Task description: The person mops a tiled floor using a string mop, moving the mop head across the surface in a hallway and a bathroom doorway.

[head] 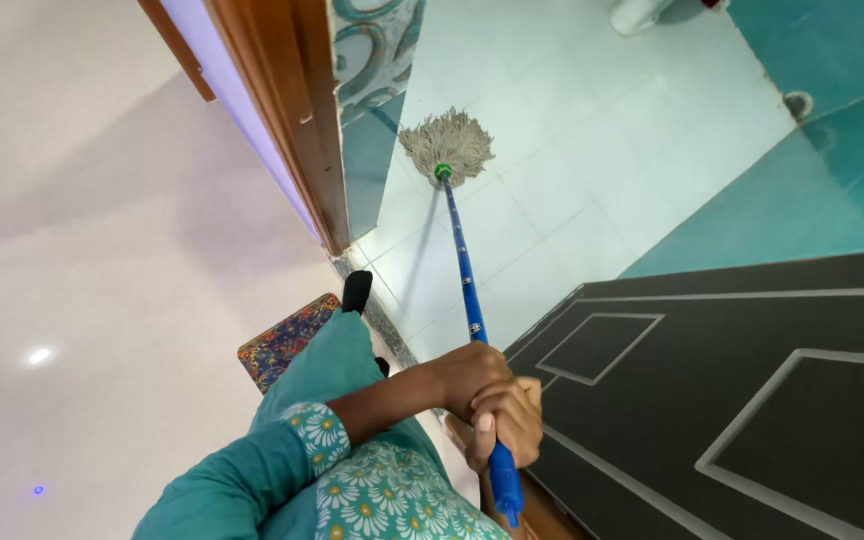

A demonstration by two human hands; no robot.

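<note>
Both the left hand [467, 375] and right hand [507, 420] are clamping the blue mop handle [464, 262], mid-stroke; the string mop head [447, 143] is resting on the pale bathroom floor tiles [592, 170], calling for a steady pull back.

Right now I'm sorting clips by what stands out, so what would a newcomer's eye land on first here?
First, the blue mop handle running up the middle, gripped near its lower end by the left hand and right hand close together. Next, the pale stringy mop head spread on the white tiled floor beyond the wooden door frame. A dark panelled door fills the lower right.
</note>
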